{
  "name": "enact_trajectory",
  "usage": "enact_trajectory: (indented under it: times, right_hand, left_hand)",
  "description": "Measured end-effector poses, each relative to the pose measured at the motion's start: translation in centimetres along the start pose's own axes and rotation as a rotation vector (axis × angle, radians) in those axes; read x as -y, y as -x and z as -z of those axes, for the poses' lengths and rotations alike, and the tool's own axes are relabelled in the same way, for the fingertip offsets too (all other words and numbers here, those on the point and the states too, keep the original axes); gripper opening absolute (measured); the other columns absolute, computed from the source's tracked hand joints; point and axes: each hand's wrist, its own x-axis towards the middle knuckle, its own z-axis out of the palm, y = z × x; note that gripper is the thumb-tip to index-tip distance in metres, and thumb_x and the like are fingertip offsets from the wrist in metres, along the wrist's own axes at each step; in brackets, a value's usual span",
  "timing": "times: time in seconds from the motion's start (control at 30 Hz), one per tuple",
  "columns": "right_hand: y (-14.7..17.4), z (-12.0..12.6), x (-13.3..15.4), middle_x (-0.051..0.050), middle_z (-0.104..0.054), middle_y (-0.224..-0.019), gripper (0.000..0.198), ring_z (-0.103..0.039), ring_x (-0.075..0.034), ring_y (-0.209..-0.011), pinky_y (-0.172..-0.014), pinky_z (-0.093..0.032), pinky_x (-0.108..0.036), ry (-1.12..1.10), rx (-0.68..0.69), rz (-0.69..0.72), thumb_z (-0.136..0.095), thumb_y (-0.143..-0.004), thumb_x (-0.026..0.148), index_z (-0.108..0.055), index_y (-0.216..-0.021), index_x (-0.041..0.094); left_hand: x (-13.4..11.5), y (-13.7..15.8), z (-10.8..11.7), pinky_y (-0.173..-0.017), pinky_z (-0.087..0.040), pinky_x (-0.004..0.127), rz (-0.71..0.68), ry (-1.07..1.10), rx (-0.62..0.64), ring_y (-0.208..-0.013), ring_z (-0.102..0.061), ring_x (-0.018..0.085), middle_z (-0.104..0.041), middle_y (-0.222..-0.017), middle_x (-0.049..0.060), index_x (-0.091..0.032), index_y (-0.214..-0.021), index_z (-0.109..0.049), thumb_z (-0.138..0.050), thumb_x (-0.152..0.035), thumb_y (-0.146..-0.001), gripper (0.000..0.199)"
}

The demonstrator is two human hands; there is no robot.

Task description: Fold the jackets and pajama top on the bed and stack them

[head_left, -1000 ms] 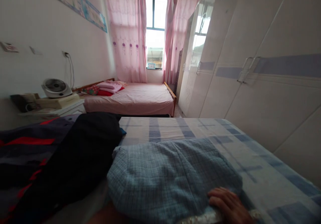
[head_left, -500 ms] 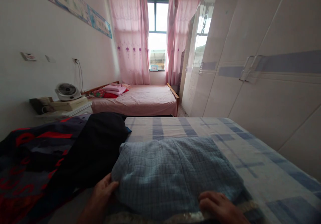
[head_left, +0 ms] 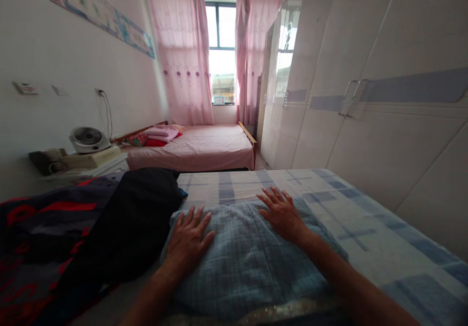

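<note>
A blue-grey checked cloth [head_left: 248, 262], looking like a folded garment or pillow cover, lies on the near bed. On its far left part rests my left hand [head_left: 188, 240], palm down with the fingers spread. My right hand [head_left: 281, 214] is over its far edge, right of the middle, fingers apart; whether it presses on the cloth or hovers just above I cannot tell. A shiny, pale sequin-like strip [head_left: 281, 312] shows along the cloth's near edge. Neither hand grips anything.
Black clothing [head_left: 131, 223] and a dark red-patterned blanket [head_left: 47, 233] lie on the left. The near bed has a blue-and-white checked sheet [head_left: 365, 219]. Beyond is a pink bed [head_left: 204, 145]; a wardrobe [head_left: 395, 136] lines the right. A fan [head_left: 89, 138] stands on boxes at left.
Both hands have moved from the cloth's near and left edges forward to its far part, with fingers now spread. The view has shifted slightly to the right.
</note>
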Motion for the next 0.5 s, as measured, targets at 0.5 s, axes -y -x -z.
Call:
enact_trajectory:
  times: [0.5]
  right_hand:
    - [2.4, -5.1, -4.3, -0.009, -0.040, -0.143, 0.051, -0.029, -0.023, -0.135, -0.110, -0.018, -0.041, 0.137, 0.064, -0.185, -0.029, -0.092, 0.039, -0.047, -0.132, 0.015]
  left_hand:
    - [3.3, 3.8, -4.2, -0.108, -0.030, 0.046, 0.191, 0.189, -0.032, -0.136, -0.026, 0.027, -0.030, -0.147, 0.012, -0.012, -0.134, -0.044, -0.037, -0.045, -0.089, 0.056]
